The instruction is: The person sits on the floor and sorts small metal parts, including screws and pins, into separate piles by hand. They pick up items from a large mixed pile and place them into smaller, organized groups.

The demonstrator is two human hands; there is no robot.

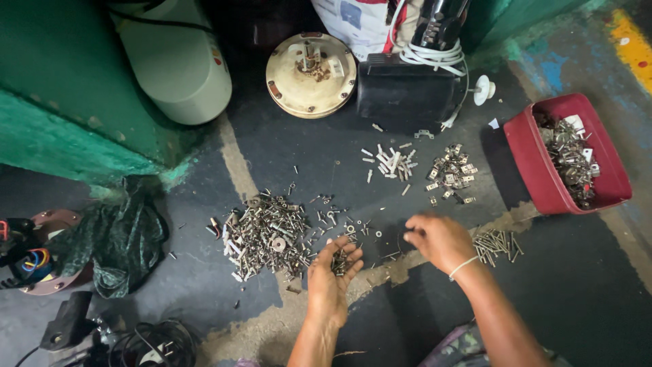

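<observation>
Dark painted concrete floor [285, 149] beside a green wall [61, 81]. One red tub [536, 170] of metal parts, far right. Four sorted heaps; largest, mixed screws [265, 234], centre. Left hand [331, 272] cupped, palm up, cradling small screws [339, 261]; right hand [440, 239] fingers curled together, pinching at floor, contents unclear.

Bare floor [285, 146] is seen at 12 o'clock of the big screw heap [265, 234], open up to the round cream motor cover [310, 73]. At 1 o'clock, passage is narrowed by white plugs [390, 163] and metal clips [450, 175]. The 3 o'clock side is blocked by the red tub [543, 183]; 9 o'clock by green cloth [122, 238].
</observation>
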